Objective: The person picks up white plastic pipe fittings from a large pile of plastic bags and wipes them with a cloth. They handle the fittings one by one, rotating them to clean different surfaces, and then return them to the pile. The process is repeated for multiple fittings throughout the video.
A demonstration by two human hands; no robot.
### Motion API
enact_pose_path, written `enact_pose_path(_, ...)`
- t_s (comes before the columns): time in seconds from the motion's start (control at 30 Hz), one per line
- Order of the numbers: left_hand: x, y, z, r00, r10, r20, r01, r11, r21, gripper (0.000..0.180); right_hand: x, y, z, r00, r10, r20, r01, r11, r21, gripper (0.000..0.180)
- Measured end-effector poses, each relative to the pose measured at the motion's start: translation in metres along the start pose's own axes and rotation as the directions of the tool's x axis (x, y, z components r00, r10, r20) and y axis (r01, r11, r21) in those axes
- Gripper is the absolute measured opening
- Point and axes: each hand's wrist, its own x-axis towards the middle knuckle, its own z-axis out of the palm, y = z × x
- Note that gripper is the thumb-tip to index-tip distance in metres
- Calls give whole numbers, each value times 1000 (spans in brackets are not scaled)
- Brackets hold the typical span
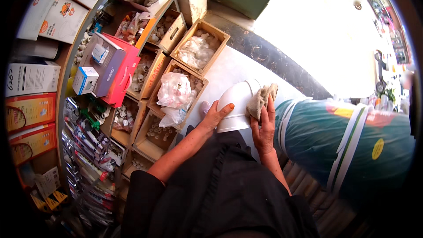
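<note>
Here, near the middle of the frame, I had a white curved pipe fitting [235, 102] in view, upright just in front of dark clothing [216, 185], its wide rim toward the lower edge. I saw the left hand [217, 115] half curled around the fitting's left side, a fingertip pressed on the white surface. The right hand [264, 125] had its fingers bent over a crumpled brown cloth [260, 102], pinching it against the fitting's right side. Over on the right of the frame, a green wrapped bundle [317, 132] bound with pale straps lay near that hand. Left of centre, a plastic bag [175, 90] sat in one of the wooden boxes, and farther left I made out a red case [118, 89] and stacked cartons [66, 14].
</note>
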Motion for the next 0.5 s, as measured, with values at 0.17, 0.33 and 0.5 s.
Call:
enact_pose_path(0.17, 17, 17, -12, 996, 77, -32, -77, 997, 13, 75, 55, -5, 3, 978, -142, 156, 163, 978, -129, 43)
enact_pose_path(0.33, 27, 39, -12, 978, 170, -121, -170, 985, 4, 75, 109, 5, 11, 937, -237, 257, 262, 963, -69, 49)
enact_pose_path(0.5, 51, 42, -14, 933, 288, -215, -290, 957, 24, 72, 176, 12, 22, 854, -346, 388, 375, 927, 0, 45)
